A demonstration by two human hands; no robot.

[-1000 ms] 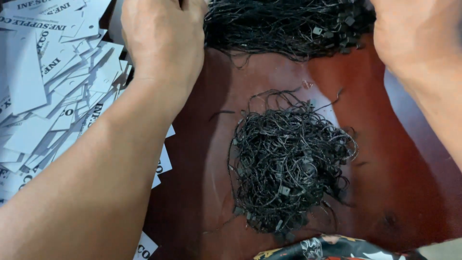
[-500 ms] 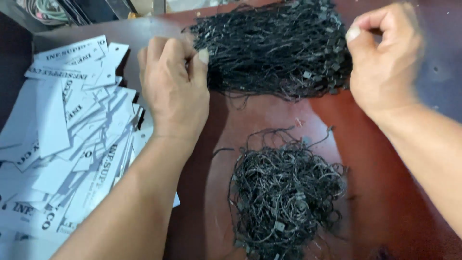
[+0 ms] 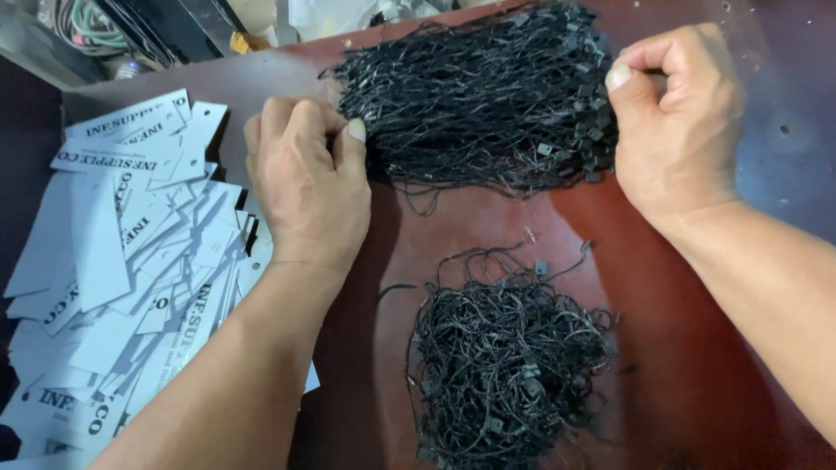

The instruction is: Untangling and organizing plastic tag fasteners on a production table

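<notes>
A long bundle of black tag strings [image 3: 479,96] lies across the far part of the dark red table [image 3: 714,374]. My left hand [image 3: 309,187] pinches the bundle's left end between thumb and fingers. My right hand [image 3: 675,122] is closed on the bundle's right end, where small black plastic clasps cluster. A tangled loose heap of black strings [image 3: 505,357] lies nearer to me, between my forearms, touching neither hand.
A spread pile of white printed paper tags [image 3: 122,270] covers the table's left side beside my left forearm. Cables and dark items [image 3: 131,30] sit beyond the table's far left corner. A single small clasp [image 3: 529,235] lies between bundle and heap.
The view has tilted up so both hands and the bundle sit lower in frame. Both hands have closed onto the ends of the bundle; the loose heap has not moved.
</notes>
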